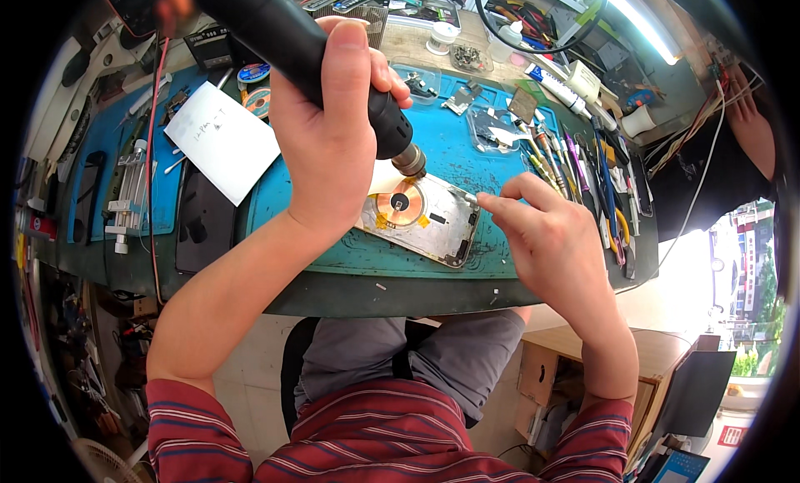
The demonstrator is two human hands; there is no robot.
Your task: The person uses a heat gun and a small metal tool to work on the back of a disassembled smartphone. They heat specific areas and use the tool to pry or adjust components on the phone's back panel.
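Observation:
My left hand (325,150) is wrapped round the black handle of a hot air gun (279,41), raised over the mat and tilted down to the right. Its metal nozzle (410,160) points at the upper edge of a silver phone housing (442,233), close above it. On the housing sits a round copper coil (387,208) with bits of amber tape around it. My right hand (554,241) is closed in a pinch at the housing's right corner. Its fingertips appear to grip that corner, though the contact is small in view.
Under the housing lies a blue work mat (358,262). Screwdrivers and tweezers (575,162) are lined up at the right. A white paper (223,141) and a metal clamp fixture (129,195) lie at the left. Plastic trays of small parts (497,131) stand behind. Another person's arm (750,120) shows far right.

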